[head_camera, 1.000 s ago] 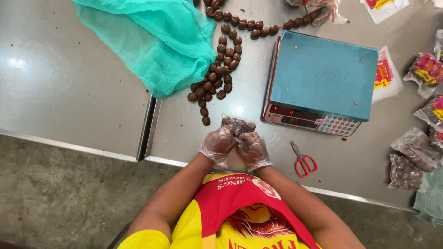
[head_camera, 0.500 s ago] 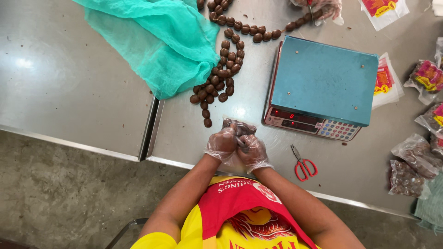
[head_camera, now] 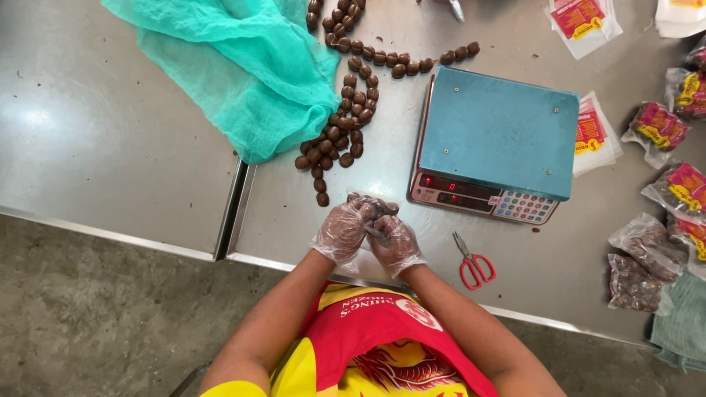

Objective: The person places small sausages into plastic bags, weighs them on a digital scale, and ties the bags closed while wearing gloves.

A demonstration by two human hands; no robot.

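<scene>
Both my hands wear thin clear plastic gloves and meet near the front edge of a steel table (head_camera: 309,228). My left hand (head_camera: 340,233) and my right hand (head_camera: 397,244) press together around a small cluster of brown round pieces (head_camera: 373,208), which shows between the fingertips. A long trail of the same brown pieces (head_camera: 340,140) runs from just beyond my hands up to the far side of the table. A blue digital scale (head_camera: 497,140) stands to the right of my hands, its platform bare.
A teal mesh cloth (head_camera: 235,66) lies at the upper left. Red-handled scissors (head_camera: 472,263) rest right of my hands. Filled clear bags with red and yellow labels (head_camera: 651,250) sit along the right edge. A second steel table (head_camera: 95,147) adjoins on the left.
My hands stay together over the same spot with only small finger movement. The view has shifted slightly.
</scene>
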